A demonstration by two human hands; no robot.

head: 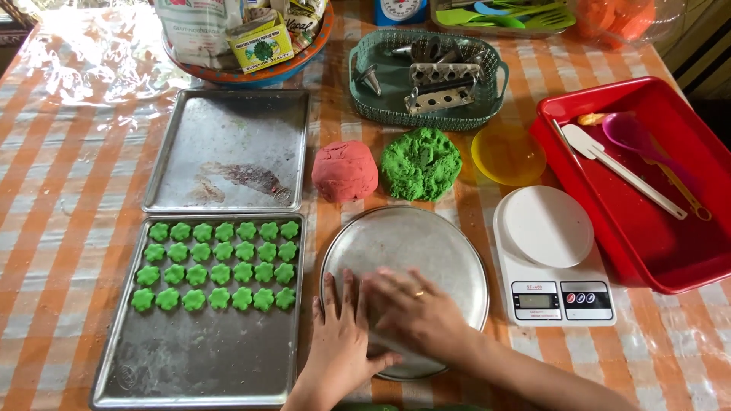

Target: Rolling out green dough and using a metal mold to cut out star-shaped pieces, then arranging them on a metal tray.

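Metal round pan (426, 243) carries both hands at its near edge: left hand (339, 339) lies flat, fingers spread, with nothing in its grip; right hand (415, 312) presses palm-down beside and partly over it, fingers extended, whatever lies beneath hidden. Left of the pan, a baking tray (198, 358) holds rows of green flower-shaped cookies (217, 262); an empty tray (228, 148) sits beyond. Behind the pan rest a red dough ball (344, 170) and a green dough mass (421, 163). Right of the pan stands a white kitchen scale (552, 255), then a red tub (647, 236), all on the checked surface (53, 221).
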